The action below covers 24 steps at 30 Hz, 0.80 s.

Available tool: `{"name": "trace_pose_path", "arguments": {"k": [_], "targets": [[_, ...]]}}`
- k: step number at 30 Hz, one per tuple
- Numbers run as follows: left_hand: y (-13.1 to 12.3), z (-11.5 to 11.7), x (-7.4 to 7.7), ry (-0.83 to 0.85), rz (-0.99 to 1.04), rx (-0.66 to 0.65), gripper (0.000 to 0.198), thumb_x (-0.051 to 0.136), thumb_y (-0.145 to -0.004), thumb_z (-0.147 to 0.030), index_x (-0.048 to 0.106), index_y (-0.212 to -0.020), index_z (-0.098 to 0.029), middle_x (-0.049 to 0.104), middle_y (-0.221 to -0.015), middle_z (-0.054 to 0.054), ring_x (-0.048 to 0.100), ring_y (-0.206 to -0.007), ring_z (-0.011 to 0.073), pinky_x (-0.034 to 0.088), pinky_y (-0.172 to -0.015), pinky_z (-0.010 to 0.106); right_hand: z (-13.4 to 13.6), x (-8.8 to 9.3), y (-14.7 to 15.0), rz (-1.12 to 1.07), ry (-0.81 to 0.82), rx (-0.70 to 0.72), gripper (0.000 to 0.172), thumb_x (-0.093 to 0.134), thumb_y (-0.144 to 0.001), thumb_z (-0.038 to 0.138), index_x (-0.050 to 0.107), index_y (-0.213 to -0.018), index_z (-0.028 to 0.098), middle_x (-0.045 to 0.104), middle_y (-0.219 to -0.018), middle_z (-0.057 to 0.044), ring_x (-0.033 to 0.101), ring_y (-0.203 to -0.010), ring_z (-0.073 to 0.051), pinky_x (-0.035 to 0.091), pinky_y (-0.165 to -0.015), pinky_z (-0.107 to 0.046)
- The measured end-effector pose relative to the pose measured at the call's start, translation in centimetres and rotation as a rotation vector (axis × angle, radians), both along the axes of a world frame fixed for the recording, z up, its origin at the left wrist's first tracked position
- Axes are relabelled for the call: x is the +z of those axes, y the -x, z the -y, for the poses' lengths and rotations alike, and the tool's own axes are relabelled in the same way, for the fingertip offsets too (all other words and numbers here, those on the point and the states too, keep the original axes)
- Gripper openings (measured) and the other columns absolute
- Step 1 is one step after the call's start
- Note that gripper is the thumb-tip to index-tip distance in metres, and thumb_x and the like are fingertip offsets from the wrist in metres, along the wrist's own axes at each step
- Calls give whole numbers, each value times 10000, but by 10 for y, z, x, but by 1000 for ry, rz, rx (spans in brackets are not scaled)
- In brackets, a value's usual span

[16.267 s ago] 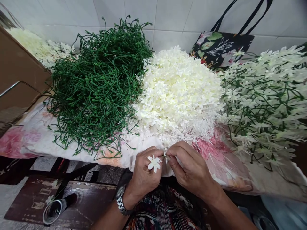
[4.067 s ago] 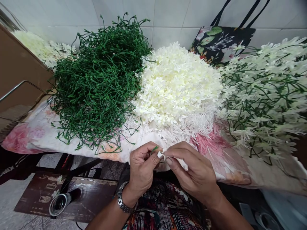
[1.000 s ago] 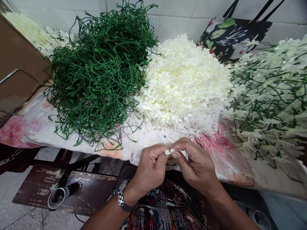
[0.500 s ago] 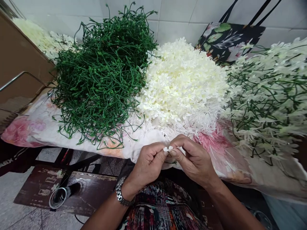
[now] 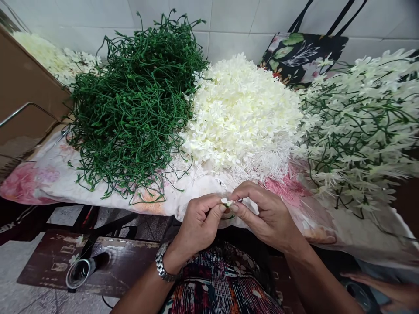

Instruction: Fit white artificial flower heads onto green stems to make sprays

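Observation:
A small white artificial flower [image 5: 226, 202] is pinched between the fingertips of both hands, above the near edge of the cloth. My left hand [image 5: 203, 220], with a metal watch [image 5: 162, 261] on its wrist, is closed on it with thumb and forefinger. My right hand [image 5: 268, 218] meets it from the other side, thumb and forefinger also closed at the blossom. A bit of green shows below the petals; the fingers hide much of the rest. Beyond the hands lie a heap of loose white blossoms [image 5: 242, 113] and a pile of green plastic stems [image 5: 134, 113].
Stems bearing white flowers [image 5: 366, 131] are heaped at the right. A floral cloth [image 5: 29, 181] covers the work surface. Further back is a black floral bag [image 5: 303, 59]; a cardboard box [image 5: 28, 83] stands left. A cup [image 5: 80, 272] rests on a low wooden bench [image 5: 127, 261].
The flower has turned between my fingertips, and the thin pale strand that reached to my right fingers no longer shows. Part of another person's limb has appeared at the lower right.

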<state>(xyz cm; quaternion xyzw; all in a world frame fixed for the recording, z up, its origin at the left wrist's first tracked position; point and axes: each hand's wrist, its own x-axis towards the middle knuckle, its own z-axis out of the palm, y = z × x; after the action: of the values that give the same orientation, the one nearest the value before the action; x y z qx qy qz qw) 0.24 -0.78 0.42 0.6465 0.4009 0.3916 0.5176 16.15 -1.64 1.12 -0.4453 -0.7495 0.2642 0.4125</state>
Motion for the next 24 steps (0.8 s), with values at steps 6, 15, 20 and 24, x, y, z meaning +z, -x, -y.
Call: {"name": "trace_pose_path", "arguments": {"k": [6, 15, 20, 24], "targets": [[-4, 3, -3, -43, -37, 66, 298, 402, -827, -197, 351, -534, -183, 342, -522, -40, 339, -508, 92, 289, -477, 207, 1, -7, 7, 0, -43, -48, 91, 503, -852, 149, 523, -771, 184, 532, -682, 18, 509, -607, -91, 412, -555, -215], [-8, 3, -7, -78, -77, 113, 305, 399, -839, -193, 327, -543, -187, 339, -524, -41, 342, -502, 91, 284, -478, 218, 3, -14, 12, -14, -58, -69, 109, 490, -848, 109, 487, -773, 188, 492, -673, 23, 480, -607, -88, 393, -549, -208], [-4, 2, -7, -9, -14, 73, 311, 406, -853, -236, 355, -552, -180, 337, -540, -41, 333, -514, 90, 291, -482, 210, 0, -8, 11, -14, -46, -26, 96, 493, -856, 123, 500, -790, 191, 508, -690, 20, 493, -621, -86, 408, -562, -204], [3, 3, -9, 140, 152, 60, 323, 464, -853, -315, 434, -568, -166, 342, -562, -41, 332, -518, 87, 296, -471, 198, 1, -1, 4, 10, -36, -45, 189, 568, -830, 227, 512, -1008, 197, 561, -849, -25, 547, -749, -131, 466, -664, -258]]}}
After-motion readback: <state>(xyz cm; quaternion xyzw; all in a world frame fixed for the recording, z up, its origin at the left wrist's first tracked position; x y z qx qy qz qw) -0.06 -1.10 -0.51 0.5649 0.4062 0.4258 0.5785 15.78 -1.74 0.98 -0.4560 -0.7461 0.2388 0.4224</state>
